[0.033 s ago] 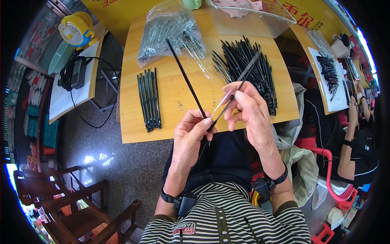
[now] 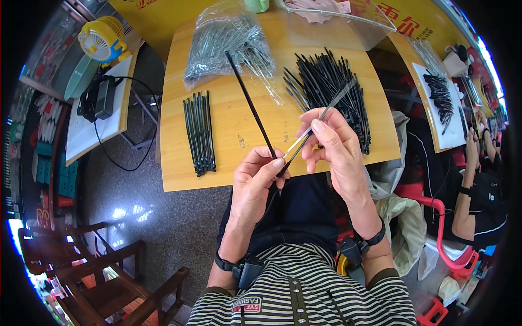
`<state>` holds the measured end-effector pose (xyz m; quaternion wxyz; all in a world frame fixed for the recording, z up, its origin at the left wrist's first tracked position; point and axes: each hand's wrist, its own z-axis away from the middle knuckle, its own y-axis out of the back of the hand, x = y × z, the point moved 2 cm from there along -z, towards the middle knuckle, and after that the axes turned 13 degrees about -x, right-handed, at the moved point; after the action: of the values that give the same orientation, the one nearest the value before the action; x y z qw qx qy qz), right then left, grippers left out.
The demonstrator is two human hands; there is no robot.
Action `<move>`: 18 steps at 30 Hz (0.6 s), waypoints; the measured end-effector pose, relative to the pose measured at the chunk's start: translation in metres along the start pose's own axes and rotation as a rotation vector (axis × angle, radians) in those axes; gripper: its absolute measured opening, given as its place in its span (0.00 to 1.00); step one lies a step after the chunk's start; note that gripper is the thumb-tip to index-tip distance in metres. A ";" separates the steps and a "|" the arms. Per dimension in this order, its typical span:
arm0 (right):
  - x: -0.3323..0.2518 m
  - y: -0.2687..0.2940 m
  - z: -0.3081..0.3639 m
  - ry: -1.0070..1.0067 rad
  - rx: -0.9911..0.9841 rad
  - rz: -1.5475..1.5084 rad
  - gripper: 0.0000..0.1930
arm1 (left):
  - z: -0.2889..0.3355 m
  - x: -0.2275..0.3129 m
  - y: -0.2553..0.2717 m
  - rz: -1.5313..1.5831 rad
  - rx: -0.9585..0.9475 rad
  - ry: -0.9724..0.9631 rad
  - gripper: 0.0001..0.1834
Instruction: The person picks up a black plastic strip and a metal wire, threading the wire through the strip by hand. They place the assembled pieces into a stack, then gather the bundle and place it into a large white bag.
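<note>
My left hand [image 2: 258, 174] is closed in a pinch on a long, thin black strip [image 2: 250, 103] that slants up and away to the left. A second thin black length [image 2: 296, 153] runs from those fingertips to my right hand [image 2: 334, 144]. Beside it lies a narrow pale, shiny strip [image 2: 296, 143]. My right thumb and index finger close on these lengths, and a blurred grey end [image 2: 341, 93] sticks out beyond them over the black pile. The other right fingers are curled loosely. Whether the black lengths are one folded piece is hidden by my left fingers.
On the wooden table [image 2: 239, 163] lie a neat row of black strips [image 2: 200, 133], a large heap of them [image 2: 337, 98] and a clear bag of thin silvery strips [image 2: 225, 41]. A yellow fan [image 2: 100, 41] stands left. A wooden chair [image 2: 103, 271] is lower left; another person's arm [image 2: 465, 190] shows right.
The pale strip and the black length between my hands lie closer together. The grey end past my right fingers has tilted slightly to the right. My left hand is nearly still.
</note>
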<state>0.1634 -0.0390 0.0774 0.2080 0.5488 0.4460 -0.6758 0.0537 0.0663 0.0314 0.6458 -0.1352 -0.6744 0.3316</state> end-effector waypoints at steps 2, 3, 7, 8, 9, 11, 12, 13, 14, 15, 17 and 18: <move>-0.001 0.001 0.001 0.013 0.040 0.110 0.13 | 0.000 -0.001 0.000 0.026 -0.028 0.019 0.04; -0.001 0.002 0.001 0.008 0.041 0.074 0.13 | 0.000 -0.002 0.000 0.023 -0.036 0.046 0.04; 0.002 0.006 0.001 0.008 0.009 0.026 0.10 | 0.001 -0.004 -0.001 0.011 -0.091 0.076 0.05; 0.004 0.006 0.001 0.008 0.010 0.026 0.10 | 0.000 -0.005 -0.002 0.012 -0.091 0.077 0.05; 0.006 0.006 0.002 0.001 0.008 0.034 0.09 | -0.001 -0.006 -0.004 -0.017 -0.073 0.054 0.05; 0.008 0.006 0.002 -0.006 0.003 0.041 0.09 | -0.004 -0.005 -0.007 -0.045 -0.054 0.030 0.06; 0.009 0.005 0.002 -0.032 -0.032 0.048 0.09 | -0.006 -0.004 -0.009 -0.072 -0.073 0.024 0.06; 0.010 0.003 0.002 -0.058 -0.067 0.055 0.09 | -0.008 -0.003 -0.010 -0.100 -0.091 0.017 0.07; 0.009 0.003 0.003 -0.058 -0.068 0.056 0.09 | -0.009 -0.004 -0.009 -0.100 -0.091 0.016 0.07; 0.009 0.001 0.003 -0.063 -0.088 0.065 0.09 | -0.010 -0.004 -0.008 -0.099 -0.093 0.009 0.07; 0.006 0.001 0.003 -0.083 -0.134 0.087 0.09 | -0.010 -0.004 -0.007 -0.097 -0.093 0.002 0.07; 0.003 0.000 0.003 -0.083 -0.134 0.088 0.09 | -0.010 -0.003 -0.006 -0.092 -0.079 0.003 0.08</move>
<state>0.1612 -0.0405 0.0741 0.2921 0.5240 0.4569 -0.6568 0.0654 0.0625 0.0321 0.6557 -0.1299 -0.6912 0.2746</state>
